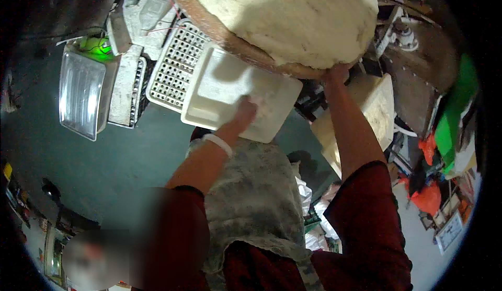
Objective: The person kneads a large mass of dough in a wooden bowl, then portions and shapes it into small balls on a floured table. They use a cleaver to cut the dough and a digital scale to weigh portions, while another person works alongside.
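A large round tub [231, 42] with a brown rim fills the top of the view. It is full of a pale yellow mass [306, 20], doughy or floury in look. My right hand [337, 73] is at the tub's near rim and appears to grip it, though its fingers are mostly hidden. Below the tub's left side is a shallow cream plastic tray [223, 81], tilted in the view, with no contents that I can make out. My left hand [247, 112], blurred and with a white band at the wrist, is over this tray. Whether its fingers touch the tray is unclear.
Left of the tray lies a perforated cream plastic crate [174, 65]. Farther left stand a clear plastic bin [82, 91] and a pale board [124, 95] on a dark crate. A second container [378, 107] with pale material is beyond my right forearm. White bags [305, 197] lie low beside my apron.
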A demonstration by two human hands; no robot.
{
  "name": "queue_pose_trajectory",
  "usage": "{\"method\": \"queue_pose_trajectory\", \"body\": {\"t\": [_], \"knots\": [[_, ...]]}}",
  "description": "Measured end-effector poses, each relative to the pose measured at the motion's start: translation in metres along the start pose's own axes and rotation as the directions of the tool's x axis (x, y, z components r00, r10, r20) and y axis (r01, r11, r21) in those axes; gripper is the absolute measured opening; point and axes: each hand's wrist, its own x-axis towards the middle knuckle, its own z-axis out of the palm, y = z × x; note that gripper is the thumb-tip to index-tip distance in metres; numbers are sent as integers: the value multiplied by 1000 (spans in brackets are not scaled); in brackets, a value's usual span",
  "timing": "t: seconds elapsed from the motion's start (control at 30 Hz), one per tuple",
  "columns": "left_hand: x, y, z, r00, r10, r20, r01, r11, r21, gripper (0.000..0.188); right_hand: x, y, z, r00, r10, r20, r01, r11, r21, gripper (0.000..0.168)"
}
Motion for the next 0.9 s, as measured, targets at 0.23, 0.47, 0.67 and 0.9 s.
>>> {"method": "queue_pose_trajectory", "body": {"t": [0.23,0.47,0.67,0.9], "knots": [[-10,39,-79,975,-61,-212,77,995,67,24,18,39,3,887,-321,331,410,217,-886,42],[-47,48,22,934,295,200,-294,322,900,40,-32,-6,18,991,66,-117,-66,998,7,44],[-52,238,121,761,507,405,-575,239,783,47,-19,15,-11,942,31,334,-203,846,493,56],[131,354,220,579,643,501,-664,16,747,56,51,-45,-124,773,-634,-15,534,639,554,64]]}}
